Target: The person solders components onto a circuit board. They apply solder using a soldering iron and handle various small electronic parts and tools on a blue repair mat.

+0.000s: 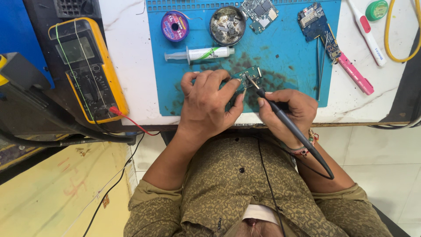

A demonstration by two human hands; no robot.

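Near the blue mat's front edge, left hand pinches a small green circuit board; right hand grips a black soldering iron touching it.

On the blue mat, a solder spool sits at eleven o'clock, a round tin of scraps at twelve, a syringe below them. A yellow multimeter lies at nine, a pink-handled tool at two.

Olive patterned short-sleeved shirt, beaded wristband right wrist.
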